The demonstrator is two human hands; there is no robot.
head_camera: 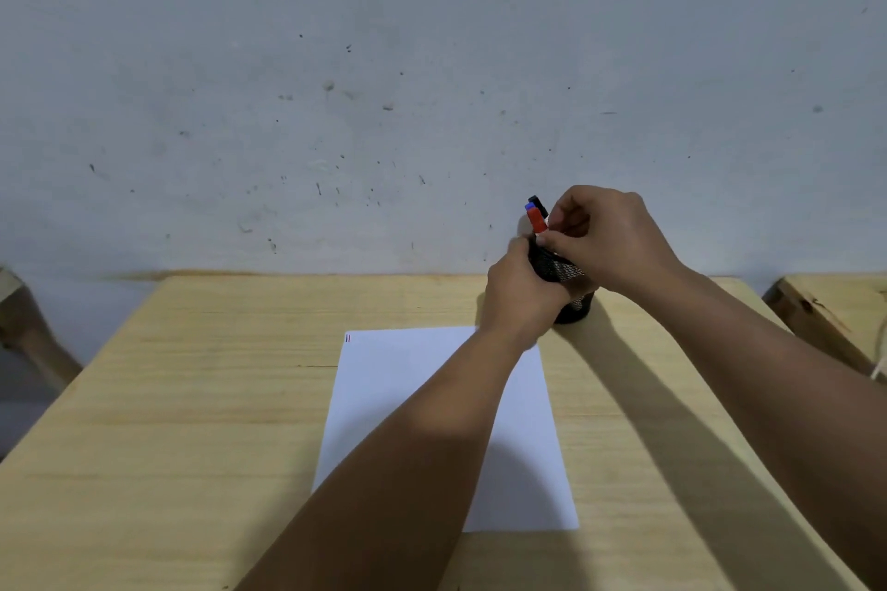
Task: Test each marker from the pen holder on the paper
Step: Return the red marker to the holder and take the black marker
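A black mesh pen holder (566,274) stands at the far right of the wooden table (192,398), tilted toward the left. My left hand (521,293) is wrapped around its side. My right hand (605,240) pinches a red-capped marker (536,220) at the holder's mouth. Beside it a blue cap (529,206) and a black cap (537,201) stick up out of the holder. A white sheet of paper (432,398) lies in the middle of the table, with two short red strokes (348,339) in its far left corner.
A grey, speckled wall (432,86) rises directly behind the table. Another wooden piece (835,302) sits off the right edge, and a further one (19,322) off the left.
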